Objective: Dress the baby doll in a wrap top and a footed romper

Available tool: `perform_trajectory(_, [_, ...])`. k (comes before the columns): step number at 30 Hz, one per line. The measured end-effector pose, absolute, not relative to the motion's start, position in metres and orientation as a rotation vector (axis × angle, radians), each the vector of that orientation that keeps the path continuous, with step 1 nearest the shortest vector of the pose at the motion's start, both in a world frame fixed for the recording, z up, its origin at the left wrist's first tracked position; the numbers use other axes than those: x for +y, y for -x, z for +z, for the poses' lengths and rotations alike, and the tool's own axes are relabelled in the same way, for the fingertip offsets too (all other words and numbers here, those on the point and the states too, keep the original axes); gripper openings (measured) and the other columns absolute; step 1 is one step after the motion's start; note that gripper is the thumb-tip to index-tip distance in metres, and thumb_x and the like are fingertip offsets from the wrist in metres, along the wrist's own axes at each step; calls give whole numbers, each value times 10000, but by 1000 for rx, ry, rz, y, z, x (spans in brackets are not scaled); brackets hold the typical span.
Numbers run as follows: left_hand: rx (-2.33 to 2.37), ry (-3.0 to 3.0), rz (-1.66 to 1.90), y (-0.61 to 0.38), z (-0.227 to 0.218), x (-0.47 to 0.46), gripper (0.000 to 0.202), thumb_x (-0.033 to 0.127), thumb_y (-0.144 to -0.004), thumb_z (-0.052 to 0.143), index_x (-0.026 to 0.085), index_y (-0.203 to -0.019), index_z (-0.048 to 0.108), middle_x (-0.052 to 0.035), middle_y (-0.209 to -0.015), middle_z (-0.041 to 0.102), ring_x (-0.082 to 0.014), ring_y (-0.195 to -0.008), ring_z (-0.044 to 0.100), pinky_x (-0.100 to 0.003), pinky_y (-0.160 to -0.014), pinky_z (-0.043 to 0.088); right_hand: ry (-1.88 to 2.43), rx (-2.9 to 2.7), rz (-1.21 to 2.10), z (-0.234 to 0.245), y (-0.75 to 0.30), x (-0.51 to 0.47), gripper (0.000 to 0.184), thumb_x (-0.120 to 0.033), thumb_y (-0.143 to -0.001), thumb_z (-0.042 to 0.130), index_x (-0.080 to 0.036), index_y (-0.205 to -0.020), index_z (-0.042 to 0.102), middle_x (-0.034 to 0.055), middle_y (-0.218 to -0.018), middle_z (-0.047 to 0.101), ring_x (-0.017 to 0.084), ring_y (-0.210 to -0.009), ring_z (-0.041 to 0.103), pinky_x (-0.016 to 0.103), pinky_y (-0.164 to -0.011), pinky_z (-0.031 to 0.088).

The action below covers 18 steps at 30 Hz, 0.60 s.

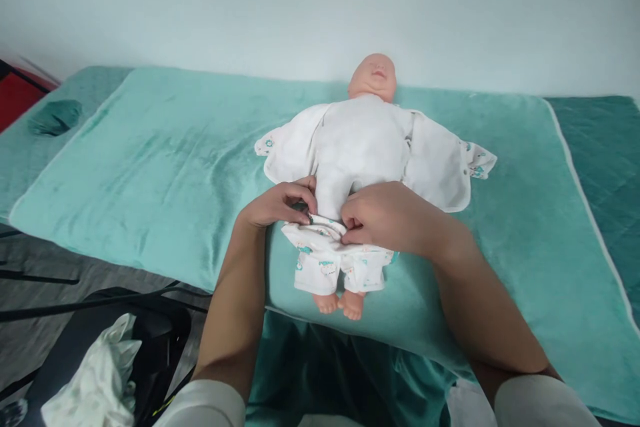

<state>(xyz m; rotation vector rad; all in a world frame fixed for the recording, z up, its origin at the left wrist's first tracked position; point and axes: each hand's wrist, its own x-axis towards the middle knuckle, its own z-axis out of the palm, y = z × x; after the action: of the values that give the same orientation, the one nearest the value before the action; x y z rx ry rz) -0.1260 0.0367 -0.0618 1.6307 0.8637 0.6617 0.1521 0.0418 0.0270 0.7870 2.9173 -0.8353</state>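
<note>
The doll (365, 133) is laid on its back on the green cloth (150, 180), with the white top (440, 163) spread out at its 2 sides. The patterned trousers (325, 271) are positioned around the lower legs, with 2 feet (352, 304) exposed below the hems. The waistband is pinched by the left hand (286, 204) and by the curled right hand (387, 215). Even tension should be applied at both points, and bunched fabric should be smoothed without the legs being twisted.
</note>
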Motion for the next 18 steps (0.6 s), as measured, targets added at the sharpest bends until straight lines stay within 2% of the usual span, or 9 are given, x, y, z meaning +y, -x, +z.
perform_trajectory(3, [865,-1623,680,124,-61,36,233,422,-695,879,210,-693,781,-60,-828,545,-195,-774,533,-315,-688,453,-749,2944,-925,29,-152,46,265,-259,-919,583,-187,-671,521,-26,-644,553,112,-600,425,324,-606,202])
perform_trajectory(7, [936,-1405,901,117,-62,30,299,419,-696,882,177,-700,708,-44,-819,561,-157,-727,527,-278,-640,425,-834,2942,-1217,29,-154,58,212,-304,-952,554,-204,-770,516,-48,-666,538,111,-625,441,297,-624,255])
perform_trajectory(10, [1021,-1158,1088,110,-65,26,373,463,-698,881,181,-756,645,-9,-743,559,-111,-618,474,-237,-547,356,-1129,2981,-1406,26,-154,65,212,-342,-948,575,-211,-800,497,-44,-700,535,118,-663,458,284,-640,297])
perform_trajectory(13, [1098,-1013,1185,104,-67,27,417,496,-692,882,195,-779,608,38,-623,484,-82,-517,387,-219,-480,270,-1401,2996,-1432,22,-154,69,229,-363,-933,591,-216,-793,485,-31,-717,539,131,-686,471,285,-641,322])
perform_trajectory(18, [1081,-937,1283,96,-68,30,457,511,-659,899,204,-774,579,42,-618,502,-83,-502,407,-226,-474,300,-1516,2865,-1584,21,-163,76,198,-396,-891,633,-228,-841,542,-29,-710,558,136,-658,485,277,-606,340])
